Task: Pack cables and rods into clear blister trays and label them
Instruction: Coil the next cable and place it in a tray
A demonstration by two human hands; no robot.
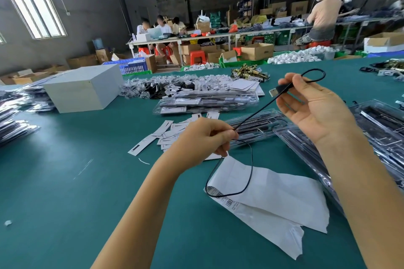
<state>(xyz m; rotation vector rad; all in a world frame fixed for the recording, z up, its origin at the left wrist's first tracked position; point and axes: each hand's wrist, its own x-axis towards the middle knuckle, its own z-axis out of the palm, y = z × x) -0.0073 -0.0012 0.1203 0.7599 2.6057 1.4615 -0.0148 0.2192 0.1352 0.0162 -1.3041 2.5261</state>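
Note:
A thin black USB cable (255, 113) stretches between my hands above the green table. My left hand (203, 137) pinches its middle, and a loop hangs below over white label backing paper (275, 194). My right hand (314, 105), held higher with the palm towards me, holds the cable near its USB plug (276, 91); a small loop rises behind the fingers. A clear blister tray (262, 129) holding black rods lies on the table just behind my hands. More trays (380, 129) are stacked at the right.
Loose white labels (172, 131) lie scattered left of the tray. Behind them are a stack of filled trays (207, 102), a pile of bagged parts (166, 87) and a white box (85, 89). Packed trays (13, 116) pile up at the far left. People work at tables in the background.

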